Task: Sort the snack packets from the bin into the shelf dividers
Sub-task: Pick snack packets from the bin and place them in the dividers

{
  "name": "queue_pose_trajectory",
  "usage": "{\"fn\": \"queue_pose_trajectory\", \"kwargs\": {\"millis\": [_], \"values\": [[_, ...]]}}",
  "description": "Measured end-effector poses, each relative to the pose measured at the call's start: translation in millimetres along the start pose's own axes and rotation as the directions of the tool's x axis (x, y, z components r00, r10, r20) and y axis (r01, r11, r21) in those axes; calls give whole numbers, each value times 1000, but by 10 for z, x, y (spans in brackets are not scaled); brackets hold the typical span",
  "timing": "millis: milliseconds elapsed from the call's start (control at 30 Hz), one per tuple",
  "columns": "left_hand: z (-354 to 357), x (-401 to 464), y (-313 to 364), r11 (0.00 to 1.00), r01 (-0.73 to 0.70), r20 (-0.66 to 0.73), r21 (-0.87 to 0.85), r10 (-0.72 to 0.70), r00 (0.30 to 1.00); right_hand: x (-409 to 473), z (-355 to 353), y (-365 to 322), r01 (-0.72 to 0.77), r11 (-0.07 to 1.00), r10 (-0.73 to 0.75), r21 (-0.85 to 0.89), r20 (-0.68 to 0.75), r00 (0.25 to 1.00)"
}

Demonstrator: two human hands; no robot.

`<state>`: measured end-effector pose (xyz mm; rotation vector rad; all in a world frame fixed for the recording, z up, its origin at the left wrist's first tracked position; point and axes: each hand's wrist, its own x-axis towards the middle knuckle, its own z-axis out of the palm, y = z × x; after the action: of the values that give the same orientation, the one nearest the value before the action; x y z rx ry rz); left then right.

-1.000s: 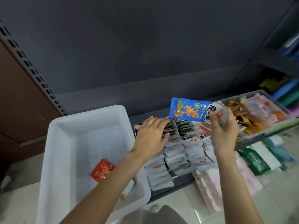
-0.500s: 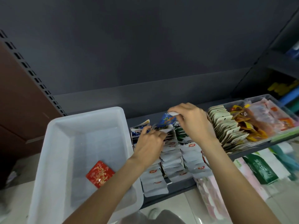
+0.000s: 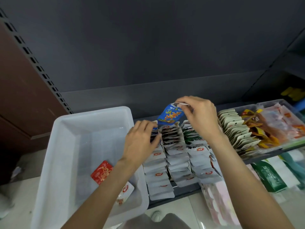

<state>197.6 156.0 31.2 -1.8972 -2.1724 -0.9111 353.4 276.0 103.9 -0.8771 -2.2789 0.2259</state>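
Observation:
My right hand (image 3: 200, 117) pinches the top edge of a blue snack packet (image 3: 170, 114) and holds it upright over the back of the packet rows (image 3: 175, 156) on the shelf. My left hand (image 3: 141, 142) rests on the leftmost row, its fingers curled into the packets at the back. The white plastic bin (image 3: 69, 146) stands to the left. A red packet (image 3: 101, 172) and a white packet (image 3: 126, 191) lie on its floor, partly hidden by my left forearm.
To the right, a clear tray (image 3: 270, 104) holds beige, orange and pink packets. Green and pink packs (image 3: 270, 177) sit on the shelf below. A dark back panel rises behind the shelf, with a perforated upright (image 3: 34, 61) at the left.
My right hand carried the blue packet from the right down to the back of the left rows and turned it upright. My left hand stayed on the leftmost row.

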Motion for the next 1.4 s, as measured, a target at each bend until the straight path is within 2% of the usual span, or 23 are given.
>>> {"fn": "queue_pose_trajectory", "kwargs": {"millis": [100, 167, 267, 400, 533, 700, 967, 1033, 1100, 1133, 1200, 1233, 1300, 1367, 1400], "values": [[-67, -63, -87, 997, 81, 66, 17, -82, 994, 13, -15, 42, -10, 1000, 10, -2, -38, 999], [-94, -80, -86, 988, 147, 122, -42, -141, 982, 13, -58, 102, -23, 998, 27, 63, -61, 998], [-96, -46, -101, 969, 245, 162, -40, -236, 958, 18, -63, 73, -24, 986, 31, 163, -41, 999], [-79, -17, -126, 962, 268, 200, -60, -251, 947, 48, 130, -186, 34, 994, -33, 108, -13, 999], [-49, -60, -236, 951, 287, 211, -118, -259, 942, 1, 505, -489, 122, 990, -109, -67, 172, 979], [-141, -139, -280, 927, 319, 177, -199, -286, 942, -26, 716, -558, 204, 940, -61, -275, 450, 891], [-169, -181, -282, 896, 320, 179, -307, -275, 944, -14, 905, -626, 157, 907, 113, -391, 584, 804], [-217, -209, -313, 902, 274, 134, -335, -242, 961, 6, 825, -599, 65, 946, 117, -317, 522, 845], [-305, -284, -401, 896, 249, 19, -367, -260, 965, 30, 609, -607, -87, 988, 126, -130, 336, 933], [-356, -342, -473, 882, 259, -44, -394, -300, 953, 24, 454, -654, -163, 986, 156, 18, 207, 966], [-438, -502, -683, 832, 321, -106, -453, -408, 907, -60, 150, -808, -261, 888, 278, 379, 9, 960], [-457, -594, -820, 815, 372, -86, -444, -452, 888, -126, 75, -898, -285, 811, 333, 511, -2, 943], [-422, -788, -1115, 817, 509, 64, -272, -512, 857, -300, 149, -1121, -325, 738, 321, 591, 116, 940], [-329, -954, -1358, 798, 602, 261, -39, -573, 777, -485, 489, -1327, -364, 802, 194, 474, 370, 909], [-289, -1013, -1431, 780, 625, 343, 42, -599, 724, -569, 717, -1418, -354, 869, 134, 347, 523, 842]]}}
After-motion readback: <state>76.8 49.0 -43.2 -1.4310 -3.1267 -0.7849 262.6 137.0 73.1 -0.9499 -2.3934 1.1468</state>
